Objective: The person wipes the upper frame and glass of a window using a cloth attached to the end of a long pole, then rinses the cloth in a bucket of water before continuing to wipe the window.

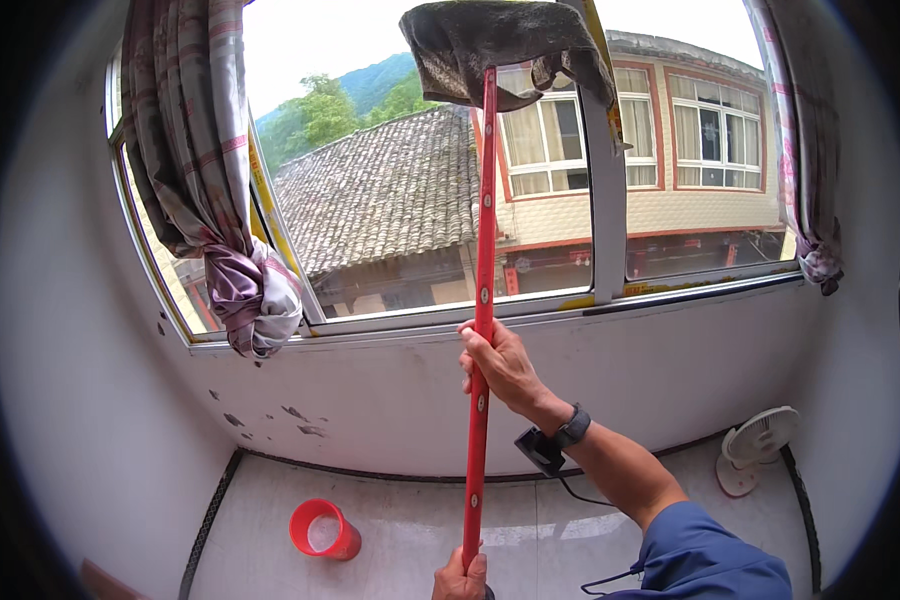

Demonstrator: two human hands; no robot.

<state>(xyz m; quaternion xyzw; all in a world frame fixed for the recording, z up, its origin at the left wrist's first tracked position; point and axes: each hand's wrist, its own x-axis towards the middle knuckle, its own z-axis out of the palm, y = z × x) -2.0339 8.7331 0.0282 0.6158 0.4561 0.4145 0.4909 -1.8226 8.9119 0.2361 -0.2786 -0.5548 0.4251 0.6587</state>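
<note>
A long red pole (485,240) rises from the bottom of the view toward the window. My right hand (505,370) wraps round its middle, just under the sill height; a dark band with a black device circles that wrist. Lower down, my left hand (460,578) grips the pole near the bottom edge, partly cut off by the frame. At the top end hangs a dark grey, wet-looking cloth (500,45), draped over the pole's head in front of the window glass (370,230). What lies under the cloth is hidden.
A red bucket (342,535) with whitish liquid stands on the tiled floor. Knotted curtains (185,130) hang at the left, and another curtain (805,130) at the right. A white fan (760,440) sits in the right corner. The window sill (420,322) spans the wall.
</note>
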